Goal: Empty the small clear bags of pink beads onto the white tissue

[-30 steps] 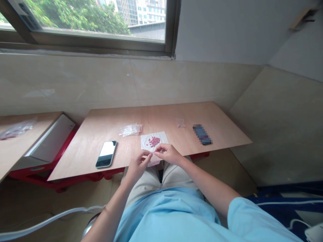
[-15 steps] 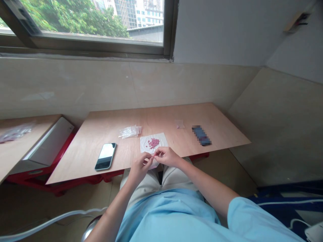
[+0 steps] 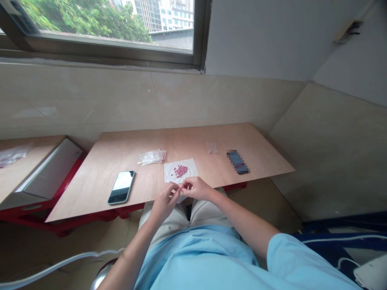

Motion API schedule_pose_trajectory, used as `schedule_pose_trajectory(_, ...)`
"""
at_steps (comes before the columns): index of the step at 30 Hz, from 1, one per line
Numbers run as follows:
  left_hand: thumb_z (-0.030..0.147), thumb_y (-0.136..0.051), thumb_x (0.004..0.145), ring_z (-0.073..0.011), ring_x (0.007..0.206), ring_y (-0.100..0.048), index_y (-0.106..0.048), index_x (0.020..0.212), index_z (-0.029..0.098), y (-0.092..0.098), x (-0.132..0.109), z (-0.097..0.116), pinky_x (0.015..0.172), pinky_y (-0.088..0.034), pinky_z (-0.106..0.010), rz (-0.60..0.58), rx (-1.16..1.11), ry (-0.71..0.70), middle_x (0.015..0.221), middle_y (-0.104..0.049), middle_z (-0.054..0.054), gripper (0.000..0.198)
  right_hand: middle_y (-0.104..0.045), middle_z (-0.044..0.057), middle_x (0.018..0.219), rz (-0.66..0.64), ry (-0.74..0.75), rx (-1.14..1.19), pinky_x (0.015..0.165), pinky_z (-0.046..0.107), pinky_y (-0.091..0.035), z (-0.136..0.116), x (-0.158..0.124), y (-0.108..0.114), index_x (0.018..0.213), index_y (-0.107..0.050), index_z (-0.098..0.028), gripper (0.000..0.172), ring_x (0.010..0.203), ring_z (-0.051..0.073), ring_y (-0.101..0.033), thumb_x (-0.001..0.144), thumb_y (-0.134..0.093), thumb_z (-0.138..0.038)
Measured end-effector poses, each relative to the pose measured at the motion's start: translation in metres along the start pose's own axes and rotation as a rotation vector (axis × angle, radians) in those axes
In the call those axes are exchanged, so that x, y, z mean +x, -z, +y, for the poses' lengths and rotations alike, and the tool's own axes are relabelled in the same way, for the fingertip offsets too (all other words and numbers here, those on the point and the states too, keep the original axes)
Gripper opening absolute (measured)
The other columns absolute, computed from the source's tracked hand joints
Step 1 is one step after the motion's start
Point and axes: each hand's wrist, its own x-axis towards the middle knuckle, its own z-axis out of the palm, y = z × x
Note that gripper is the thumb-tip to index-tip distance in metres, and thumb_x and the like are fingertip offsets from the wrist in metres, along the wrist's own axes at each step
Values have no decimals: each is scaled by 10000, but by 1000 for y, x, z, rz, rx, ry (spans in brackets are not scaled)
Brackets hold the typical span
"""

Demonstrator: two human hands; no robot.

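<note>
Several small pink beads (image 3: 181, 171) lie in a loose cluster on a white cloth (image 3: 192, 164) near the table's front edge. Just in front of the cloth, my left hand (image 3: 167, 197) and my right hand (image 3: 195, 188) meet at the fingertips. Both hands are closed in a pinch. Something tiny and pinkish shows between the fingertips, too small to make out. Behind the cloth to the left sits a pile of clear plastic bags (image 3: 152, 157). A single small clear bag (image 3: 212, 148) lies farther back on the right.
On the wooden table (image 3: 127, 141), a light-framed phone (image 3: 121, 187) lies left and a dark, pixelated object (image 3: 238, 162) right. A second table (image 3: 33, 147) with plastic bags (image 3: 13, 155) stands at the far left. A white cable (image 3: 60, 264) crosses the lower left.
The whole view has shifted slightly, so the table and objects sit a little farther left. My hands remain together at the fingertips in front of the cloth.
</note>
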Motion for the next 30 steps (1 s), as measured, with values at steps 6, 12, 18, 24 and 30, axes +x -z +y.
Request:
schedule_pose_trajectory(6, 373, -466, 1001, -193, 825, -624, -587, 957, 218, -2, -1, -2, 656, -560, -284, 14, 124, -44, 925, -607, -50, 202, -623, -25, 734, -8, -11, -35, 603, 207, -398, -2, -1, -2, 792, -652, -169, 92, 653, 110, -529, 819, -647, -256)
schedule_pose_trajectory(12, 363, -443, 1010, -192, 822, -603, -569, 937, 215, 2, -2, -1, 708, -497, -299, 67, 178, -32, 901, -631, -40, 208, -576, -34, 685, -25, -5, -54, 575, 214, -366, -6, -3, -6, 749, -625, -167, 131, 627, 110, -496, 833, -629, -267)
schedule_pose_trajectory(18, 362, -450, 1002, -190, 792, -597, -590, 924, 213, 12, 0, -3, 737, -464, -307, 153, 187, -28, 860, -643, -31, 219, -576, -35, 687, -39, -5, -49, 590, 216, -373, -6, -3, -9, 745, -625, -171, 124, 635, 110, -500, 833, -622, -259)
schedule_pose_trajectory(24, 369, -457, 1001, -189, 793, -589, -596, 938, 215, 19, 3, -6, 708, -456, -296, 213, 198, -18, 879, -653, -34, 217, -588, -31, 687, -53, -14, -53, 575, 212, -365, -3, -4, -10, 760, -645, -167, 105, 631, 112, -498, 819, -627, -251)
schedule_pose_trajectory(30, 395, -470, 992, -183, 740, -586, -594, 936, 210, 26, 5, -7, 648, -461, -281, 296, 171, 13, 825, -631, -29, 230, -606, -31, 678, -80, -36, -87, 577, 206, -377, 3, -5, -11, 741, -650, -159, 75, 616, 107, -510, 790, -630, -214)
